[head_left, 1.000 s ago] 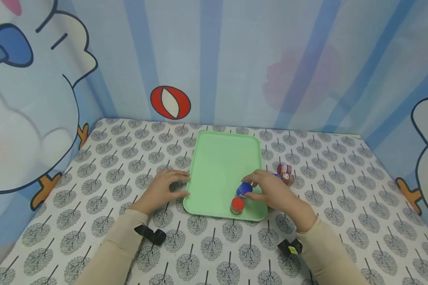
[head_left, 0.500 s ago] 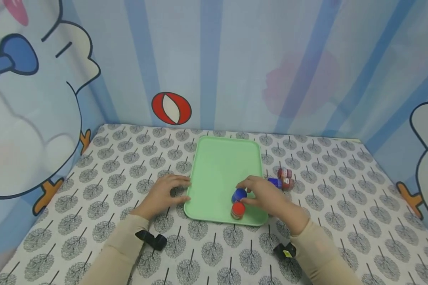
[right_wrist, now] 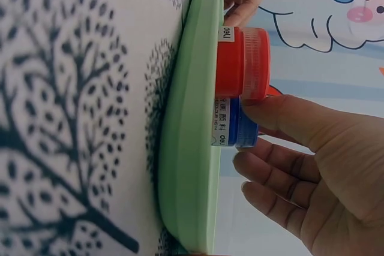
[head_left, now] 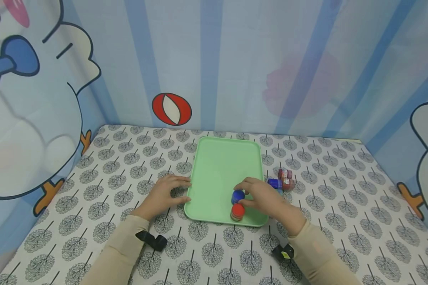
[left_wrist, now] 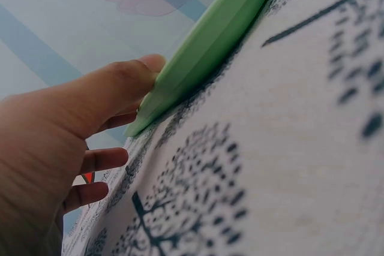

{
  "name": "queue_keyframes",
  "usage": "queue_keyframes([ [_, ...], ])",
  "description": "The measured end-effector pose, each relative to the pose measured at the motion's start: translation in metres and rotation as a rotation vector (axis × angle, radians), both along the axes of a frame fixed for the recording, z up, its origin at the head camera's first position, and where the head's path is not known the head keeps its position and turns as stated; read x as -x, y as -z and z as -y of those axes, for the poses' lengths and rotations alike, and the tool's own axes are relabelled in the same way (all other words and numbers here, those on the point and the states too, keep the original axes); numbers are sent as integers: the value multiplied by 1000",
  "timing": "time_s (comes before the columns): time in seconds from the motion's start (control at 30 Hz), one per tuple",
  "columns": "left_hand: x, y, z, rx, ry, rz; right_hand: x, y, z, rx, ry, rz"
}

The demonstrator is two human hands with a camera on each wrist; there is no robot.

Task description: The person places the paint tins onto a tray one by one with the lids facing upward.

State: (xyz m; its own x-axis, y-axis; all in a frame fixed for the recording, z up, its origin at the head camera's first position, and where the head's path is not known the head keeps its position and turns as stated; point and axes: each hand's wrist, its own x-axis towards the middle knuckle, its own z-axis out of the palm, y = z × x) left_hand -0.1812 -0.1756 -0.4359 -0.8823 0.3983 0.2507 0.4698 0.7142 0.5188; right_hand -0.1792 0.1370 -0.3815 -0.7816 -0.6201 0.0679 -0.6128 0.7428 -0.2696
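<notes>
On the near right part of a light green tray [head_left: 226, 162] stand a blue paint jar [head_left: 237, 196] and a red paint jar [head_left: 237, 212], side by side. My right hand [head_left: 265, 198] holds the blue jar's lid [right_wrist: 247, 129] between thumb and fingers; the jar is upright, partly behind the red one in the right wrist view. The red jar [right_wrist: 231, 67] is not held. At the tray's left edge my left hand [head_left: 164, 196] rests with relaxed fingers, its thumb touching the rim [left_wrist: 180, 76].
Right of the tray, several more jars lie on the tree-patterned cloth: a blue jar [head_left: 274, 183], a red jar [head_left: 287, 183] and a dark red jar [head_left: 284, 173]. A printed curtain [head_left: 242, 71] rises behind the table.
My right hand has moved left with the blue jar, bringing it in behind the red jar. The left hand stays at the tray edge. The head view has tipped up slightly.
</notes>
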Motion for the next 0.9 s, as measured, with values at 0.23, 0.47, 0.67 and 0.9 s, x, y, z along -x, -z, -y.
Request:
queue_keyframes([
  [0.23, 1, 0, -1, 2, 0, 2, -1, -1, -1, -1, 7, 9],
  [0.47, 1, 1, 0, 6, 1, 2, -2, -3, -5, 9, 19, 37],
  [0.67, 0, 0, -1, -1, 0, 11, -1, -5, -10, 23, 3, 7],
  [0.9, -1, -1, -1, 2, 2, 7, -2, -9, -17, 31, 18, 6],
])
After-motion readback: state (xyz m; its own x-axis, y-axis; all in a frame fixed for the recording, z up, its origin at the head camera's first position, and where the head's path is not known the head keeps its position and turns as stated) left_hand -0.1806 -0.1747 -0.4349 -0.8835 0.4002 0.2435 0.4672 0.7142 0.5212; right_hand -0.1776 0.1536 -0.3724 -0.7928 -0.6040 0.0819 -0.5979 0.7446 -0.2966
